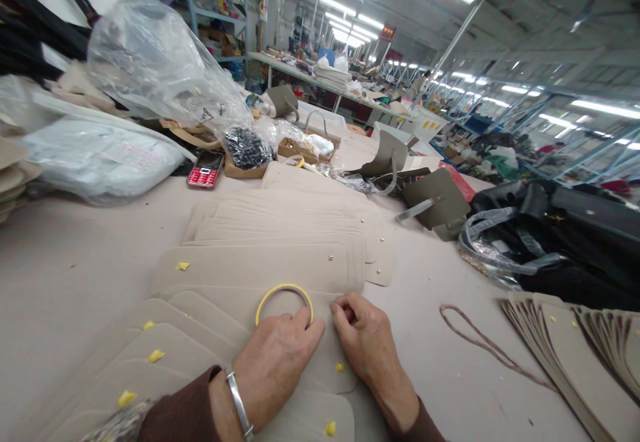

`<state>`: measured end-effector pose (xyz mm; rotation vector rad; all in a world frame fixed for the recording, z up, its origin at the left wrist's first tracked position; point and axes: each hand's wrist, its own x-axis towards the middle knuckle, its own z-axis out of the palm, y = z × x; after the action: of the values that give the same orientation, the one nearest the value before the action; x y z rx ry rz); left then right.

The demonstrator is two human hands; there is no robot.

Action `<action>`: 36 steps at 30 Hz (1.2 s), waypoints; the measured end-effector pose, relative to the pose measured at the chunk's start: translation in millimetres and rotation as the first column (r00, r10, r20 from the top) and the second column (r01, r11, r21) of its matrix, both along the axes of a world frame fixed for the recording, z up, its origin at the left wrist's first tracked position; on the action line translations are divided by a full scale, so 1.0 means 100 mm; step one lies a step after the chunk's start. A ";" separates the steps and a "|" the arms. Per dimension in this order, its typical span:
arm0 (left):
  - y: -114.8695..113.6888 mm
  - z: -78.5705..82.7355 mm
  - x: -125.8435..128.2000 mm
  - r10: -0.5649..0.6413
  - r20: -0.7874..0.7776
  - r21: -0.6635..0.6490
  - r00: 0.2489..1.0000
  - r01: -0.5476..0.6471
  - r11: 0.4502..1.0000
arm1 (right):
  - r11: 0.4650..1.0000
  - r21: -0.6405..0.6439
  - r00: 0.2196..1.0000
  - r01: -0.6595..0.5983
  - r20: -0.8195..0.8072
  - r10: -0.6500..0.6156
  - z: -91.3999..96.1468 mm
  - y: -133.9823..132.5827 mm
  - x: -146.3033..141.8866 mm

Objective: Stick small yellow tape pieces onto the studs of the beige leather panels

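My left hand, with a silver bangle at the wrist, is closed around the near side of a yellow tape roll. The roll is tipped up over flat beige panels with rounded ends. Just to its right, my right hand has thumb and index finger pressed together over the panels; whatever they may pinch is hidden. Small yellow tape pieces stick to several panels, which lie overlapped in a fanned row. Small metal studs show near the right ends of the farther panels.
A red phone, a filled plastic bag and a small cardboard box lie beyond the panels. At right are a brown cord loop, black bags and fanned beige pieces. Olive bag parts lie farther back.
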<state>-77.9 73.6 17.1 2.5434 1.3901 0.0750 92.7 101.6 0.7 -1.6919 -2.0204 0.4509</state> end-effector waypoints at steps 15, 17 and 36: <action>0.15 -0.01 -0.22 -0.123 0.511 0.402 0.851 -0.110 0.909 | 0.960 -0.277 0.971 -0.047 -0.237 -0.021 0.12 -0.12 0.26; 0.15 -0.05 -0.23 -0.122 0.517 0.394 0.847 -0.109 0.912 | 0.979 -0.200 0.968 -0.032 -0.251 -0.019 0.12 -0.10 0.31; -0.01 0.08 -0.10 -0.146 0.072 0.038 0.987 0.144 0.989 | 0.958 -0.099 0.963 -0.268 0.000 0.269 0.13 -0.09 0.22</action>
<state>-87.7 72.8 25.2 2.6311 1.1830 0.1656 114.2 92.4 13.5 -1.4807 -2.2829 0.6405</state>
